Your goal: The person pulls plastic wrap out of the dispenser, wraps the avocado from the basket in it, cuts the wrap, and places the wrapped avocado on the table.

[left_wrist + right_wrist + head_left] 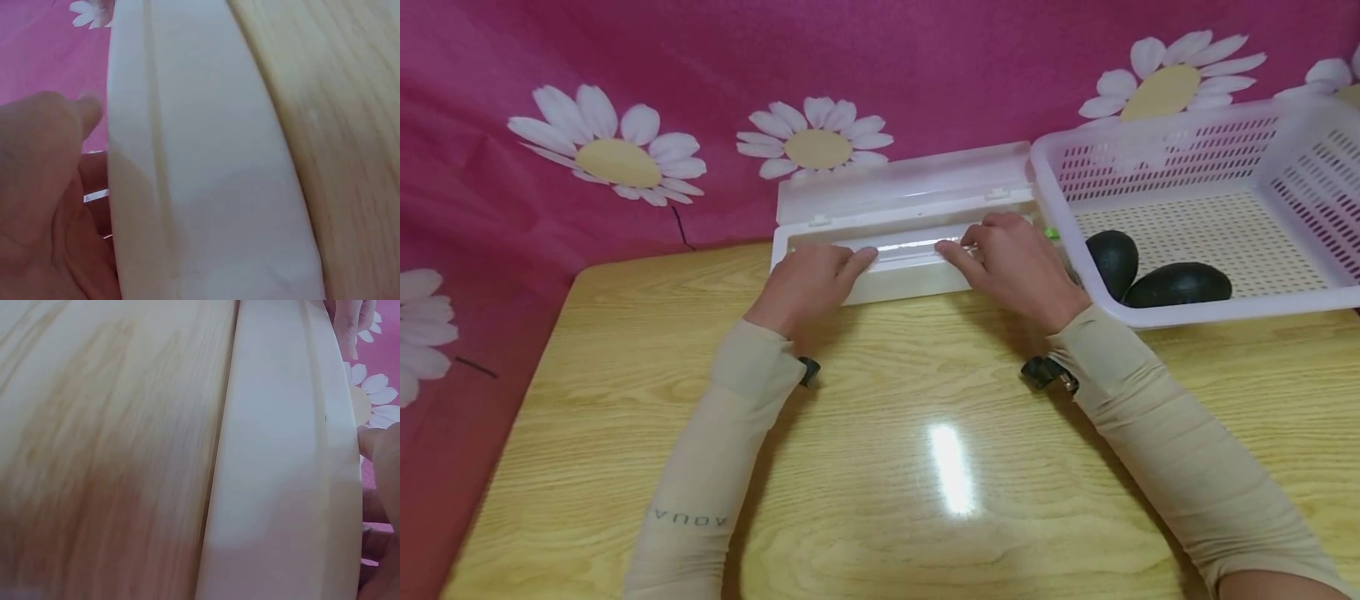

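A long white box [902, 286] stands near the back of the table, its hinged lid [910, 181] tipped back against the cloth. My left hand [808, 283] reaches into its left part, and my right hand [1018, 267] into its right part. Between the two thumbs runs a shiny strip of clear plastic wrap [907, 247], which both hands seem to pinch. The fingertips are mostly hidden inside the box. In the left wrist view, the box's front wall [219, 156] covers part of the fingers; the right wrist view shows the wall [275, 456] from the other side.
A pale plastic basket [1240, 310] adjoins the box on the right, with two dark avocados [1180, 285] in its near left corner. A small green piece [1051, 233] shows between box and basket. Pink flowered cloth [722, 75] hangs behind the wooden table [880, 500].
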{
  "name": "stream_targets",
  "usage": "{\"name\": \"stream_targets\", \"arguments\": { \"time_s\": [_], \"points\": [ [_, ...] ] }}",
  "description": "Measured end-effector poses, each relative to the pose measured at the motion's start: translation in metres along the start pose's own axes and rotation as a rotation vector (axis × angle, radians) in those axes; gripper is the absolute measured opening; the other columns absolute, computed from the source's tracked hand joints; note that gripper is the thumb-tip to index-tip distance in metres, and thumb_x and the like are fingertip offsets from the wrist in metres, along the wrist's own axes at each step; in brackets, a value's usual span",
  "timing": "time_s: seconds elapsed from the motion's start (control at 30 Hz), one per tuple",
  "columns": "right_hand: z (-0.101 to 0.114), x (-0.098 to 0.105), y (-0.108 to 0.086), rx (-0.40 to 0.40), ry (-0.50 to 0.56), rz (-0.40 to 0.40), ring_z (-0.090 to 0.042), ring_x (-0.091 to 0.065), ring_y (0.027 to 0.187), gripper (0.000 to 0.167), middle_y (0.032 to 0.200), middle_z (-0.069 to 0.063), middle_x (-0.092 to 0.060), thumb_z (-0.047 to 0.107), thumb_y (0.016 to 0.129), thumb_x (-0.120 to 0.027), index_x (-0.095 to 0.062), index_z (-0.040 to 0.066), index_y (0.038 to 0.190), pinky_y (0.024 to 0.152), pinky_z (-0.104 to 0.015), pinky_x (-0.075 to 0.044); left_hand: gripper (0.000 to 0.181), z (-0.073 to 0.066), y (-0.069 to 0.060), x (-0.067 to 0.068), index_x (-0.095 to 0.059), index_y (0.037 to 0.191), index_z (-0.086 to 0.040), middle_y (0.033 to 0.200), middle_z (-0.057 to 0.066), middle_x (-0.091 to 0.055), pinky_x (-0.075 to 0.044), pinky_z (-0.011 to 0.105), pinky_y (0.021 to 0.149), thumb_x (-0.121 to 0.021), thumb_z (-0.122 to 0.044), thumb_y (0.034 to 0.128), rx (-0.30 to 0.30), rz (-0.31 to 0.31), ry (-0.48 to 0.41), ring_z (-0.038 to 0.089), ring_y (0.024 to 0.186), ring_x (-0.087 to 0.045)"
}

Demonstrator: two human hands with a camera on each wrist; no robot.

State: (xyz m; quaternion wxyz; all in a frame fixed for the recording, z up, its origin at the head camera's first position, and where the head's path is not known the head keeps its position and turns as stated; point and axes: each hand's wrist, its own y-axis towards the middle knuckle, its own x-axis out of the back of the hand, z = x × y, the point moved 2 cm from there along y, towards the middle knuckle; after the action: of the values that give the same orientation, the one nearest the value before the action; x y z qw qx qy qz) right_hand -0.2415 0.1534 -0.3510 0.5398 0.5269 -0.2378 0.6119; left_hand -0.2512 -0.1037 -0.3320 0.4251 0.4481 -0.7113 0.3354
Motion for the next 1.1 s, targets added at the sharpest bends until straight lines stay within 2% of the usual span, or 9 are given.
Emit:
{"name": "stream_targets", "arguments": {
  "time_s": [0.1, 0.17, 0.23, 0.3, 0.33, 0.57, 0.77, 0.97, 1.1],
  "points": [
    [0.000, 0.000, 0.000, 0.002, 0.018, -0.010, -0.030, -0.066, 0.093, 0.054, 0.093, -0.017, -0.076, 0.044, 0.105, -0.056, -0.079, -0.004, 0.101, 0.083, -0.046, -0.053, 0.048, 0.003, 0.005, 0.006, -0.054, 0.075, -0.013, 0.067, 0.000, -0.033, -0.038, 0.036, 0.075, -0.043, -0.044, 0.1102, -0.012, 0.006, -0.030, 0.019, 0.069, -0.036],
    [0.000, -0.001, 0.000, 0.000, 0.027, -0.009, -0.030, -0.065, 0.094, 0.053, 0.092, -0.018, -0.076, 0.042, 0.106, -0.055, -0.079, -0.005, 0.102, 0.084, -0.046, -0.053, 0.038, 0.005, 0.009, 0.010, -0.068, 0.088, -0.011, 0.073, 0.003, -0.052, -0.044, 0.037, 0.081, -0.050, -0.037, 0.1093, -0.005, 0.007, -0.064, 0.020, 0.077, -0.047],
    [0.000, -0.001, 0.000, -0.002, 0.029, -0.007, -0.030, -0.065, 0.094, 0.052, 0.093, -0.018, -0.076, 0.042, 0.106, -0.055, -0.079, -0.004, 0.103, 0.085, -0.046, -0.052, 0.027, 0.005, 0.012, 0.013, -0.077, 0.108, -0.012, 0.091, 0.006, -0.071, -0.049, 0.037, 0.086, -0.058, -0.031, 0.1064, 0.012, 0.018, -0.092, 0.022, 0.088, -0.058],
    [0.000, -0.001, 0.000, -0.002, 0.032, -0.004, -0.030, -0.064, 0.094, 0.051, 0.093, -0.018, -0.075, 0.042, 0.106, -0.056, -0.079, -0.004, 0.103, 0.086, -0.046, -0.052, 0.024, 0.004, 0.015, 0.015, -0.078, 0.120, -0.014, 0.113, 0.006, -0.078, -0.053, 0.038, 0.092, -0.065, -0.026, 0.1028, 0.030, 0.023, -0.112, 0.023, 0.100, -0.065],
    [0.000, -0.001, 0.000, 0.000, 0.031, -0.005, -0.031, -0.065, 0.094, 0.051, 0.094, -0.017, -0.075, 0.042, 0.105, -0.056, -0.079, -0.003, 0.103, 0.086, -0.047, -0.052, 0.025, 0.003, 0.016, 0.016, -0.077, 0.123, -0.015, 0.122, 0.006, -0.077, -0.055, 0.039, 0.095, -0.068, -0.024, 0.1008, 0.031, 0.021, -0.119, 0.022, 0.107, -0.067],
    [0.000, 0.000, 0.000, 0.019, 0.034, -0.002, -0.033, -0.067, 0.105, 0.051, 0.105, -0.017, -0.077, 0.045, 0.104, -0.058, -0.080, -0.001, 0.106, 0.097, -0.049, -0.052, 0.023, -0.002, 0.022, 0.016, -0.079, 0.119, -0.016, 0.122, 0.005, -0.078, -0.053, 0.038, 0.104, -0.072, -0.017, 0.0971, -0.009, -0.005, -0.091, 0.022, 0.121, -0.069],
    [0.001, -0.002, -0.001, -0.001, 0.038, 0.028, -0.036, -0.063, 0.122, 0.052, 0.124, -0.019, -0.074, 0.048, 0.103, -0.059, -0.077, 0.001, 0.115, 0.110, -0.052, -0.048, 0.025, 0.000, 0.022, 0.012, -0.079, 0.120, -0.012, 0.120, 0.008, -0.078, -0.054, 0.039, 0.100, -0.073, -0.021, 0.0968, -0.054, -0.023, -0.006, 0.023, 0.111, -0.073],
    [0.002, -0.002, -0.001, 0.035, -0.024, 0.043, -0.039, -0.061, 0.129, 0.057, 0.133, -0.020, -0.070, 0.051, 0.103, -0.057, -0.071, 0.002, 0.128, 0.112, -0.055, -0.046, 0.029, -0.001, 0.020, 0.013, -0.075, 0.126, -0.013, 0.126, 0.008, -0.076, -0.055, 0.038, 0.099, -0.068, -0.022, 0.1004, -0.055, 0.020, 0.024, 0.023, 0.109, -0.069],
    [0.002, -0.002, -0.001, 0.055, -0.059, 0.067, -0.042, -0.059, 0.131, 0.061, 0.137, -0.021, -0.068, 0.054, 0.103, -0.055, -0.068, 0.003, 0.133, 0.112, -0.057, -0.046, 0.031, -0.004, 0.022, 0.015, -0.073, 0.130, -0.014, 0.131, 0.007, -0.074, -0.053, 0.037, 0.098, -0.066, -0.022, 0.1017, -0.027, 0.058, 0.028, 0.022, 0.108, -0.065]
  ]
}}
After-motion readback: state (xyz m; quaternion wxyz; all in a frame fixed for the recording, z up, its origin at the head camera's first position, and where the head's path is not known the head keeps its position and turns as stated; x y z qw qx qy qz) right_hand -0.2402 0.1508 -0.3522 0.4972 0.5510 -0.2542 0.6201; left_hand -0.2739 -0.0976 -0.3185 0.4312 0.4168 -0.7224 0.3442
